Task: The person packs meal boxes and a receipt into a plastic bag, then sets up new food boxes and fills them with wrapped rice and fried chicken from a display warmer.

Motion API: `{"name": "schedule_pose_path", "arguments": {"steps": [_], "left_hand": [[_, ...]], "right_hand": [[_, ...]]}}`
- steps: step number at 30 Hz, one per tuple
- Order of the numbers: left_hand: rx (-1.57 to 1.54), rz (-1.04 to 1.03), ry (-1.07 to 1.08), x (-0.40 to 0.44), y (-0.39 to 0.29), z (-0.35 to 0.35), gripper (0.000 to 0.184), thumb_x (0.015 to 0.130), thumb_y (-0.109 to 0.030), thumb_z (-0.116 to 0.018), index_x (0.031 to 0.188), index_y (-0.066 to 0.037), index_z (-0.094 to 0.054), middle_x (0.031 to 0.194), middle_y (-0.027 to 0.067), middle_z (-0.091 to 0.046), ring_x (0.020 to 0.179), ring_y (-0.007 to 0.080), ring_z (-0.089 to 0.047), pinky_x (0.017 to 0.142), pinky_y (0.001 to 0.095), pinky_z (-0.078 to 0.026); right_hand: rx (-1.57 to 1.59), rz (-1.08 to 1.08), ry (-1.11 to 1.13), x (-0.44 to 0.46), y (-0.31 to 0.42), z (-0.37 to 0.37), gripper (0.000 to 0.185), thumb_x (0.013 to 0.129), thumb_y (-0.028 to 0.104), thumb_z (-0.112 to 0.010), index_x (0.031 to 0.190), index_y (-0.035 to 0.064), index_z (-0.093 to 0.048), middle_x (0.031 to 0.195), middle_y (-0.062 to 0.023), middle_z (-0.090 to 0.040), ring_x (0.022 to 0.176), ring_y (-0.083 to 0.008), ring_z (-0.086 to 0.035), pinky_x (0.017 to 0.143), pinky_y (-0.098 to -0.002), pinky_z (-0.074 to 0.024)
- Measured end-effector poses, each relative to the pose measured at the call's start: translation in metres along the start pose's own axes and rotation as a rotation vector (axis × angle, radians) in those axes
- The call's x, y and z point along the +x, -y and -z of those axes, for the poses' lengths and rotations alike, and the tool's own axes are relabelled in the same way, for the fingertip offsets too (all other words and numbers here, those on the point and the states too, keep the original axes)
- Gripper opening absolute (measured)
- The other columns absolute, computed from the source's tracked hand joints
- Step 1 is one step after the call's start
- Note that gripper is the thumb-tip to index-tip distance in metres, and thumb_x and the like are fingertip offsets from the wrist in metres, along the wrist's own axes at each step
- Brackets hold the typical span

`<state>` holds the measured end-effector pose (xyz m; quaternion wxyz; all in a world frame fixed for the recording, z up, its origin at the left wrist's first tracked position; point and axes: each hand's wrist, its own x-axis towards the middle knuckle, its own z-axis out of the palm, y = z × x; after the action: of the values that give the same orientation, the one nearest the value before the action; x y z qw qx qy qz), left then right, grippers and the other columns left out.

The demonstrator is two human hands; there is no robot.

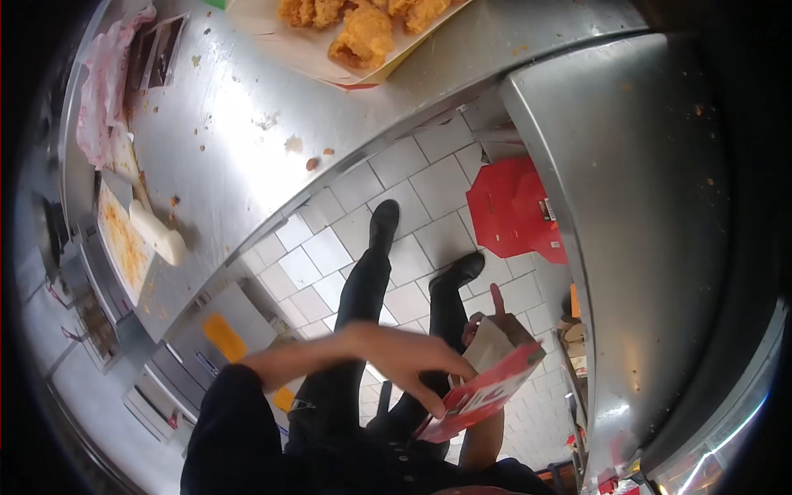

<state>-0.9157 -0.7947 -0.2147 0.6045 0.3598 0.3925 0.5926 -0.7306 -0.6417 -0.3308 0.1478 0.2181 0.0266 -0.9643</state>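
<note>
A red and white carton (492, 389) with a plain inner side is held low in front of my body. My left hand (412, 363) reaches across from the left, its thumb and fingers closed on the carton's near edge, slightly blurred. On the carton's far right side is my right hand (488, 318), mostly hidden behind it; one finger points up past the rim and the others bend around the box. At the top, a paper-lined box (355, 82) of fried pieces (363, 37) sits on the steel counter (239, 157).
A white-handled tool (157, 233) lies by a stained board (122, 239) at left, near a crumpled plastic bag (107, 91). Crumbs dot the counter. Red flat cartons (511, 206) stand beside the right steel counter (627, 206). Tiled floor (412, 177) and my shoes show between the counters.
</note>
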Motion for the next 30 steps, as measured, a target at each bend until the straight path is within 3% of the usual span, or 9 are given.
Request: {"name": "schedule_pose_path", "arguments": {"steps": [1,2,3,7,9,10,13,15,30], "left_hand": [[-0.085,-0.082,0.006,-0.003,0.006,0.026,0.059,0.086,-0.034,-0.078,0.129,0.002,-0.059,0.123,0.0182,-0.066,0.107,0.0311,-0.066,0.093,0.0399,-0.051],[0.052,-0.217,-0.133,-0.014,0.013,0.062,0.051,0.094,-0.037,-0.068,0.125,0.003,-0.063,0.125,0.0176,-0.066,0.112,0.0277,-0.066,0.096,0.0375,-0.051],[0.158,-0.201,-0.307,-0.026,0.02,0.095,0.051,0.094,-0.037,-0.068,0.125,0.003,-0.063,0.125,0.0175,-0.066,0.112,0.0277,-0.066,0.096,0.0377,-0.051],[0.8,0.325,-1.258,-0.096,0.118,0.257,0.05,0.094,-0.037,-0.067,0.125,0.002,-0.063,0.125,0.0173,-0.066,0.112,0.0277,-0.065,0.097,0.0385,-0.05],[1.023,0.597,-1.498,-0.141,0.176,0.316,0.05,0.094,-0.037,-0.066,0.125,0.002,-0.063,0.125,0.0171,-0.066,0.112,0.0277,-0.065,0.097,0.0389,-0.05],[1.064,0.731,-1.569,-0.16,0.195,0.332,0.05,0.094,-0.037,-0.066,0.125,0.002,-0.063,0.124,0.017,-0.066,0.112,0.0277,-0.065,0.097,0.0391,-0.05],[1.034,0.945,-1.656,-0.202,0.241,0.341,0.049,0.095,-0.037,-0.065,0.125,0.002,-0.062,0.124,0.0168,-0.066,0.112,0.0276,-0.065,0.097,0.0397,-0.05],[1.003,0.971,-1.709,-0.22,0.254,0.33,0.049,0.095,-0.037,-0.065,0.125,0.002,-0.062,0.124,0.0167,-0.066,0.112,0.0276,-0.065,0.098,0.0401,-0.05],[0.696,0.679,-1.939,-0.244,0.245,0.168,0.046,0.096,-0.036,-0.061,0.125,0.0,-0.062,0.123,0.0156,-0.066,0.113,0.0275,-0.064,0.099,0.0432,-0.049]], "right_hand": [[0.01,0.01,0.003,0.002,-0.01,0.002,0.108,0.079,0.055,-0.068,0.16,0.0127,-0.01,0.109,-0.0222,-0.045,0.092,-0.0331,-0.047,0.078,-0.0425,-0.0421],[0.017,0.017,0.018,0.006,-0.019,0.007,0.104,0.082,0.052,-0.067,0.16,0.0129,-0.011,0.105,-0.0206,-0.047,0.087,-0.0312,-0.047,0.075,-0.041,-0.0419],[0.034,0.018,0.037,0.007,-0.028,0.012,0.099,0.084,0.05,-0.066,0.16,0.0131,-0.012,0.1,-0.019,-0.05,0.083,-0.0293,-0.047,0.072,-0.0395,-0.0417],[0.011,0.062,0.059,0.023,-0.056,0.013,0.083,0.095,0.038,-0.063,0.16,0.0139,-0.017,0.082,-0.0128,-0.058,0.067,-0.0216,-0.049,0.061,-0.0334,-0.0408],[-0.116,0.108,-0.113,0.027,-0.068,-0.004,0.078,0.097,0.034,-0.062,0.159,0.0112,-0.02,0.067,-0.0069,-0.052,0.058,-0.0168,-0.039,0.055,-0.0302,-0.0331],[-0.19,0.145,-0.19,0.027,-0.073,-0.004,0.078,0.097,0.034,-0.061,0.159,0.0094,-0.021,0.068,-0.0065,-0.053,0.059,-0.0169,-0.04,0.056,-0.0299,-0.0338],[-0.132,0.179,-0.323,0.018,-0.092,0.019,0.079,0.096,0.036,-0.062,0.158,0.0091,-0.021,0.068,-0.0062,-0.053,0.06,-0.017,-0.043,0.056,-0.0291,-0.0349],[-0.105,0.178,-0.279,0.019,-0.092,0.036,0.078,0.097,0.035,-0.061,0.158,0.0096,-0.021,0.068,-0.0062,-0.053,0.061,-0.0171,-0.044,0.056,-0.0289,-0.0347],[-0.205,0.178,-0.526,0.047,-0.075,0.051,0.076,0.093,0.033,-0.066,0.153,0.0083,-0.026,0.077,-0.0066,-0.054,0.069,-0.0182,-0.047,0.062,-0.0304,-0.0377]]}}
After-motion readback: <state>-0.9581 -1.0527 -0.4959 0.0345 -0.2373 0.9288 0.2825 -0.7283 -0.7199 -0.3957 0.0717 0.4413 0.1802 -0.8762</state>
